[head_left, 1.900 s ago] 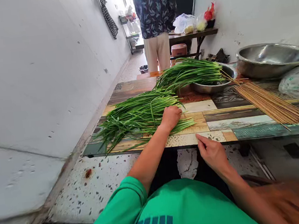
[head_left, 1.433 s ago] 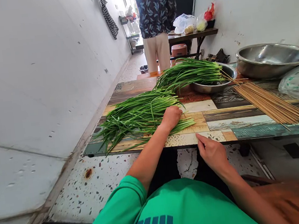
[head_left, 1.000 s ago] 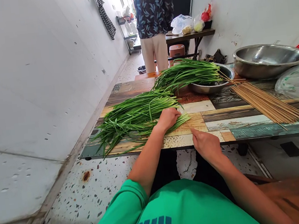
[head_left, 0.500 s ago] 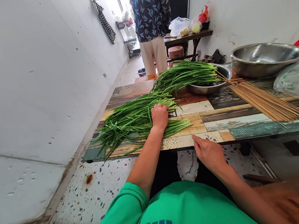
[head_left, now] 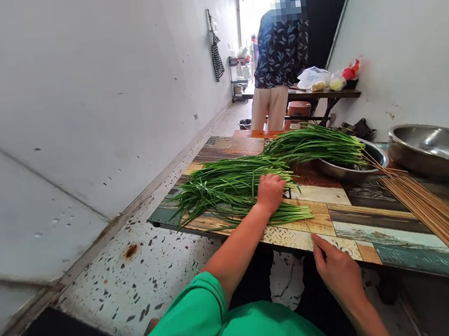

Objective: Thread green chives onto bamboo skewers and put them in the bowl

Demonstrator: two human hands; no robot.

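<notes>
"What's changed?"

"The view swings round, so the co-worker [head_left: 282, 55], upper centre, shows higher up. A second ago the left hand [head_left: 271, 192] is nearer the pale ends; now it sits farther back along the larger heap of green stalks [head_left: 226, 181], mid-frame."

"Meaning?"

"Handling seems centred on that heap. The near bunch [head_left: 295, 213], just below it, has its pale ends uncovered."

"Are the left fingers clamped?"

"They curl over the stalks; I can't tell whether they grip any."

"And the right hand [head_left: 336, 263]?"

"Lower right of centre, by the table [head_left: 397, 251] edge, forefinger out, thumb close beneath. Whether they pinch something thin, I can't tell. The sticks [head_left: 434, 215] lie well apart, far right."
</notes>
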